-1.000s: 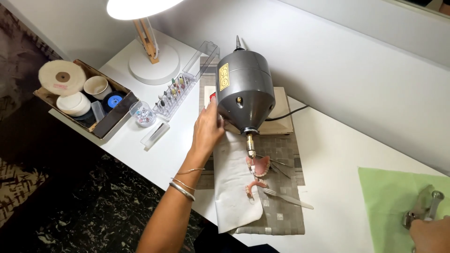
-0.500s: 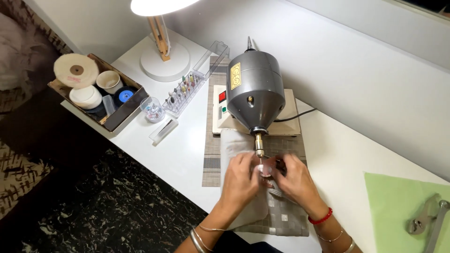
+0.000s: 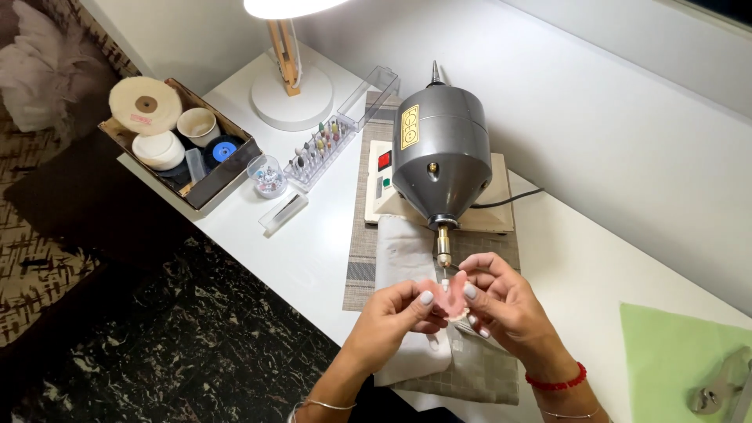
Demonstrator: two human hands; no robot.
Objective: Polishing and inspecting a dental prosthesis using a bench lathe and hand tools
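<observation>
Cardboard, brown and shallow, makes the tray [image 3: 205, 190] at the far left of the white worktop [image 3: 313, 243]; it holds a large cream buffing wheel [image 3: 145, 104] leaning at its far end, a smaller white wheel [image 3: 158, 150], a pale cup [image 3: 197, 125] and a blue disc [image 3: 223, 151]. Just right of the tray stands a small clear jar of beads [image 3: 267, 177], with a flat clear strip [image 3: 283, 213] lying nearer. Behind them rises the round white base of a lamp [image 3: 291, 99] on a wooden stem, and right of it an open clear case of burs [image 3: 319, 153] standing in rows. A grey woven mat [image 3: 362, 266] carries the grey polishing motor [image 3: 442, 162] on its cream base, the spindle [image 3: 444, 249] pointing toward the near edge over a white cloth [image 3: 403, 258]. Just below the spindle tip, the left hand [image 3: 392, 317] and the right hand [image 3: 507, 301] are drawn close together, each pinching one side of a pink denture [image 3: 450, 298] between thumb and fingers, holding it up to the small white tip on the spindle; whether it touches cannot be told. The right wrist wears a red bead bracelet [image 3: 558, 383]. At the far right lies a green sheet [image 3: 674, 352] with a metal tool [image 3: 719, 388] on it.
</observation>
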